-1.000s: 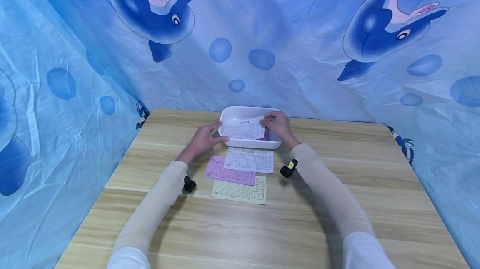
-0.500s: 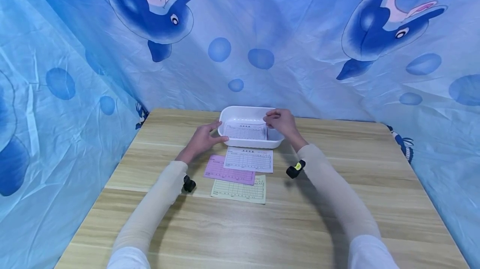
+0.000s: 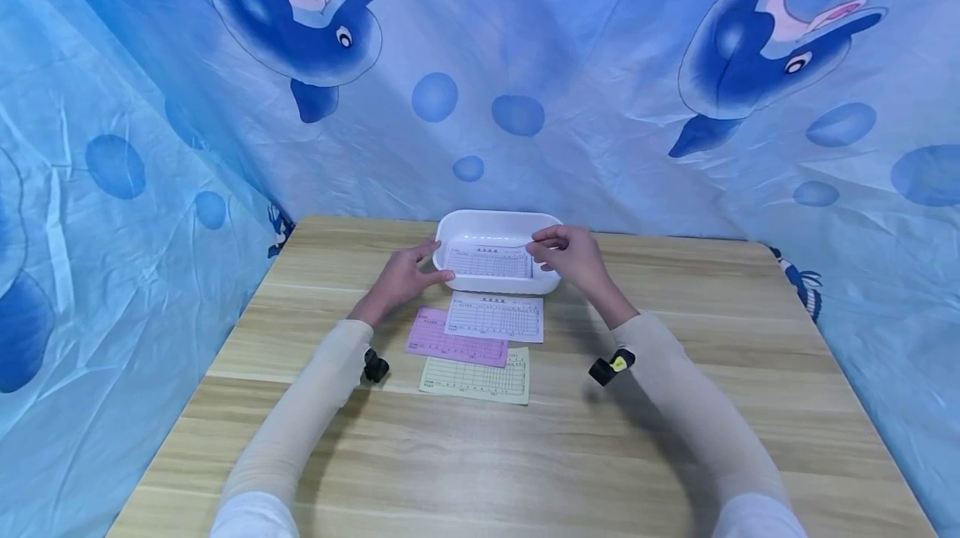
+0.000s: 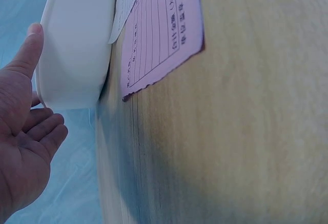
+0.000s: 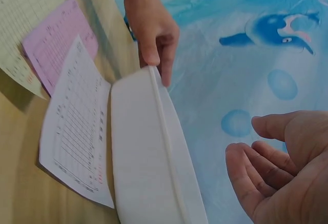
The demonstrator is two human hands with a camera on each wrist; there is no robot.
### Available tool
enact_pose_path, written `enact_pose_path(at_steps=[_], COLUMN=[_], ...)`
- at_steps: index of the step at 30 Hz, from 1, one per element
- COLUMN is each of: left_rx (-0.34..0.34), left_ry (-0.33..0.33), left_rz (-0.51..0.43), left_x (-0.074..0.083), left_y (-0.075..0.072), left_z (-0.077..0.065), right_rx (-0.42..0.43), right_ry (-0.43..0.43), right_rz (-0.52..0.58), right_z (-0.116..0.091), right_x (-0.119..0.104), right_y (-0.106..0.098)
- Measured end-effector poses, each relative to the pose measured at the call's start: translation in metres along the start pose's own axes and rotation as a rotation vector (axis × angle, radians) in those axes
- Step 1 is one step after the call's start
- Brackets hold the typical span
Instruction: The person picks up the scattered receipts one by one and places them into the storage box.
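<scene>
Three slips (image 3: 450, 341) before white tray (image 3: 495, 284)

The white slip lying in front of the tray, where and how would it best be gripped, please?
Probably pinch the white slip by its near right corner, coming from the right: that corner lies clear of the pink slip, while the far edge runs close to the tray.
</scene>
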State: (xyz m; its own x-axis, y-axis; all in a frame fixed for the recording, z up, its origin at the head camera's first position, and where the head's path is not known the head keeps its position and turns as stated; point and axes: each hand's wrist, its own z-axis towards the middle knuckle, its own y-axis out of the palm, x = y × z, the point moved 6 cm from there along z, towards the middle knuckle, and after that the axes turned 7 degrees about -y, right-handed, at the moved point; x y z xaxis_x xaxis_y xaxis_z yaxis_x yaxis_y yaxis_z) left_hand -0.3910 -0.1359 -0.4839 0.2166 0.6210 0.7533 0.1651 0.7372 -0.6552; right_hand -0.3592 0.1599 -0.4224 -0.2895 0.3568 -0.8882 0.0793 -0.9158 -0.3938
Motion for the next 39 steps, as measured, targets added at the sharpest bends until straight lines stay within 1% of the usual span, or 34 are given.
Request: enact_pose_path(at_steps=[7,10,17,23,26,30,39], left_rx=[0.004,0.002,-0.005,-0.003,-0.003,-0.001,-0.002], left_ry=[-0.003,-0.007,-0.011,-0.016,-0.014,-0.011,-0.007], left_rz=[0.005,0.003,-0.005,-0.002,0.000,-0.002,0.001], left_x=[-0.001,-0.001,-0.002,-0.002,-0.002,-0.004,-0.002], left_y=[-0.001,-0.001,-0.001,-0.001,-0.001,-0.001,-0.001], left_z=[0.000,0.000,0.001,0.001,0.001,0.001,0.001], right_rx=[-0.013,-0.013,-0.032,-0.066,-0.075,-0.077,-0.071], right_ry=[-0.021,-0.008,0.019,0.058,0.076,0.100,0.156], right_rz=[-0.016,-0.007,-0.071,-0.089,-0.068,-0.049,-0.075], right_z=[-0.017,-0.025,-0.042,-0.052,-0.056,-0.061,-0.064], right_x=[0.003,0.007,0.021,0.038,0.045,0.055,0.072], right_y=[0.006,0.007,0.008,0.010,0.010,0.010,0.014])
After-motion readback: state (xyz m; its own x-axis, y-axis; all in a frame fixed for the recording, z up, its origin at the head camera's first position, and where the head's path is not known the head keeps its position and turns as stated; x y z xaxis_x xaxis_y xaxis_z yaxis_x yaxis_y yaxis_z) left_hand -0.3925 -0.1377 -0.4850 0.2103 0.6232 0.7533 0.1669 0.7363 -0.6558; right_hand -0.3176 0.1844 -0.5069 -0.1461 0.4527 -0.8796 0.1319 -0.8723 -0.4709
